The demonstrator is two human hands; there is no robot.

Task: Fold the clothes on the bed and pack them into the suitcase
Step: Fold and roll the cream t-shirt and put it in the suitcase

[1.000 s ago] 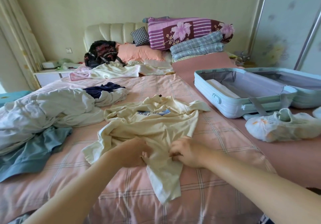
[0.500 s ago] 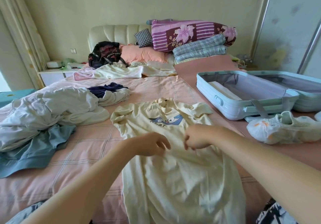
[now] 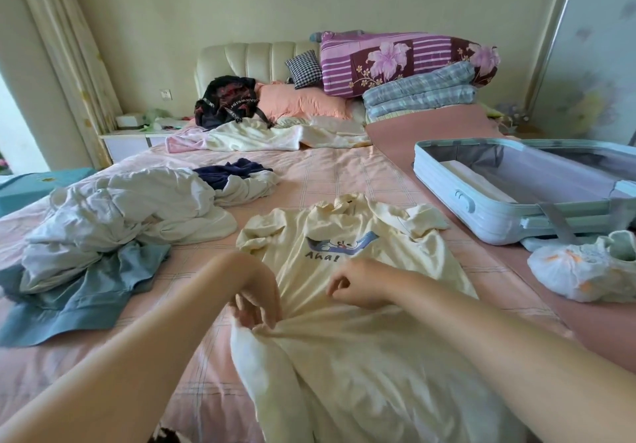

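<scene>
- Fingers [image 3: 248,309] of the left hand [image 3: 256,296] bunch the cream shirt [image 3: 344,356]; the right hand [image 3: 359,282] is curled, its grip unclear.
- Shirt lies print-up on the bed [image 3: 344,174]; tug it taut and smooth before folding.
- Beyond, the suitcase [image 3: 481,215] lies open.

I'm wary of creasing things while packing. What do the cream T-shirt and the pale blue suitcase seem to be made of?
Cream T-shirt: soft matte knit, probably cotton; it gathers into fine folds where the left hand grips it. Pale blue suitcase: seemingly hard moulded plastic, slightly glossy, ribbed walls; the grey lining looks like fabric.
</scene>
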